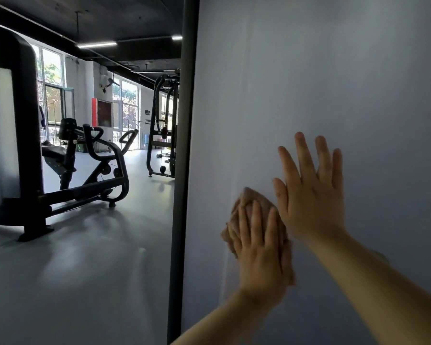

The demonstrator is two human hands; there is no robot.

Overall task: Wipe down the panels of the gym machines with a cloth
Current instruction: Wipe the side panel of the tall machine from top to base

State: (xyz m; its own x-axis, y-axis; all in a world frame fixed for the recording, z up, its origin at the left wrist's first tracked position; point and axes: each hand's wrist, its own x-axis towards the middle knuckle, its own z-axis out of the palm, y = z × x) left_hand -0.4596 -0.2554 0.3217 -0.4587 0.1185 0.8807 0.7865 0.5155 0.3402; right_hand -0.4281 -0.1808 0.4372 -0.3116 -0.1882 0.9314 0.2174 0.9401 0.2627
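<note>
A large pale grey machine panel (334, 83) fills the right half of the view, bordered on its left by a dark upright post (184, 145). My left hand (259, 245) lies flat on a pinkish-brown cloth (254, 195) and presses it against the panel low down near the post. Just right of it and a little higher, my right hand (311, 192) rests flat on the bare panel with fingers spread, holding nothing. Most of the cloth is hidden under my left hand.
To the left stands a black seated gym machine (90, 168) on the grey floor (85, 270). A black cable station (163, 125) stands further back by the windows. Another black-framed panel (13, 120) is at the far left.
</note>
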